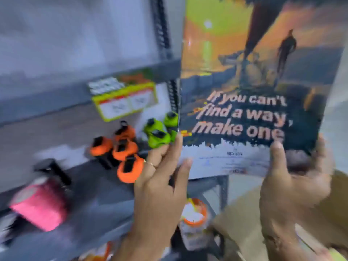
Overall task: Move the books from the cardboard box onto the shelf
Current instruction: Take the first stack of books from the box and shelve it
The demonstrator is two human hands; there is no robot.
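A large thin book (254, 81) with an orange sunset cover and the words "If you can't find a way, make one" stands upright in front of me. My left hand (162, 185) grips its lower left corner, thumb on the cover. My right hand (293, 185) holds its lower right corner the same way. The grey metal shelf (90, 208) lies to the left, its board below the book's left edge. A corner of the cardboard box (244, 208) shows at the lower right, behind my right hand. The whole view is blurred by motion.
On the shelf sit several orange gadgets (122, 151), green ones (160, 130), a pink block (39, 206) and a black item (54, 170). A yellow-framed label (124, 102) hangs on the shelf beam above. An orange-lidded jar (194, 219) stands below, beside a dark shelf post (163, 34).
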